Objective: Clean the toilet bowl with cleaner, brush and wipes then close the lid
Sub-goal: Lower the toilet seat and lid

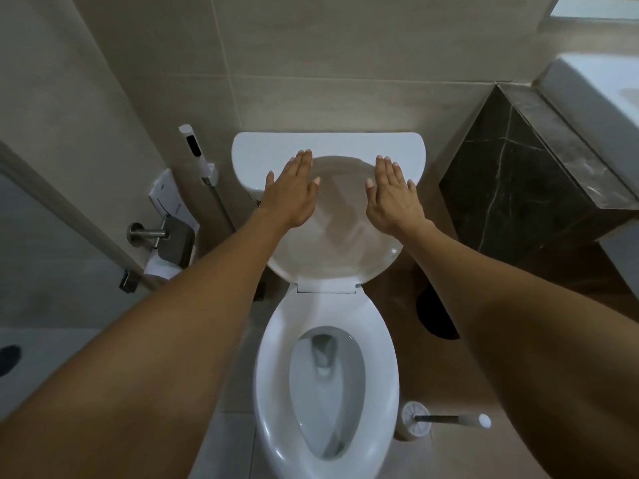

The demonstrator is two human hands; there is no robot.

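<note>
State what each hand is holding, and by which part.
Nothing is held. The left hand and right hand are flat with straight fingers at the raised toilet lid, near its top edge.

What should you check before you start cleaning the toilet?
1. Lid up: ok, it leans back against the tank.
2. Left hand and right hand free: ok, both flat and holding nothing.
3. Brush close by: ok, in its holder on the floor beside the bowl.
4. Cleaner bottle ready: not ok, none in view.
5. Wipes ready: cannot tell; only a paper holder shows on the wall.
</note>
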